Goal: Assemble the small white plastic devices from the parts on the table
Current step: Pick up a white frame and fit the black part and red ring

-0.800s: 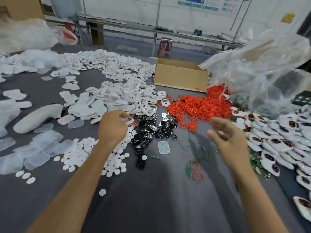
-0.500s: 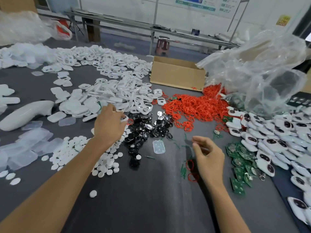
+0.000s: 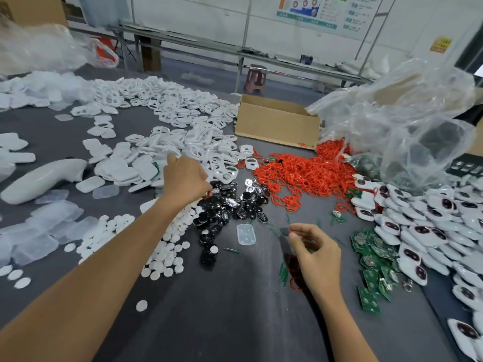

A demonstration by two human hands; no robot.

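My left hand (image 3: 185, 181) reaches into the edge between a pile of white shells (image 3: 183, 142) and a heap of black shiny parts (image 3: 230, 205). Its fingers curl downward and hide what they touch. My right hand (image 3: 317, 254) hovers over the grey table (image 3: 235, 322), thumb and forefinger pinching a small thin part. Under it lie a few red rings (image 3: 294, 269) and green pins. A clear rectangular cover (image 3: 245, 234) lies between my hands. White discs (image 3: 167, 257) spread below my left forearm.
A big heap of red rings (image 3: 305, 176) lies centre right, with green circuit boards (image 3: 373, 257) and assembled white devices (image 3: 431, 226) to the right. A cardboard box (image 3: 274, 126) and a clear plastic bag (image 3: 405, 121) stand behind. A white handle-shaped object (image 3: 44, 178) lies left.
My right hand came down and left from the red ring heap to just above the table, its fingers closing into a pinch. My left hand stayed at the shells and black parts.
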